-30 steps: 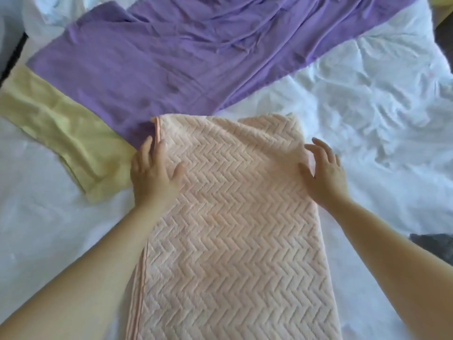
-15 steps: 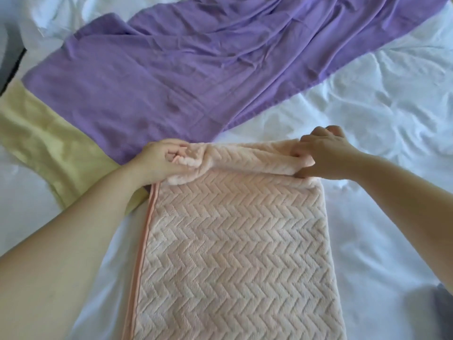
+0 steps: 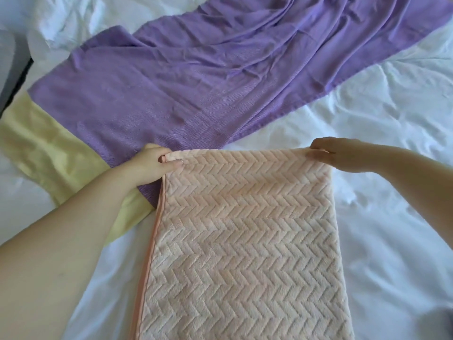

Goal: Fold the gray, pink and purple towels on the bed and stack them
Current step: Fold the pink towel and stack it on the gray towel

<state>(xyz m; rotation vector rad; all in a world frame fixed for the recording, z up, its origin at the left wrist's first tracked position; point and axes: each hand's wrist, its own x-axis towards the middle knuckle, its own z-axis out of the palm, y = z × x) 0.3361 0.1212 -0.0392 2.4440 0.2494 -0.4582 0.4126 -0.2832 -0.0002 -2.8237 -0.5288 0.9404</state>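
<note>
Underneath, rumpled white sheet [image 3: 382,153]; left hand [image 3: 153,163] and right hand [image 3: 334,153] pinch corners of pink towel [image 3: 245,241].

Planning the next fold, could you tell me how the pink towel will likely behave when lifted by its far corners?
Probably floppy: the pink towel bunches where the left hand pinches its corner, so the middle should sag. Likely light, since the right hand holds its corner with a pinch. Its plush zigzag pile should resist slipping.
</note>
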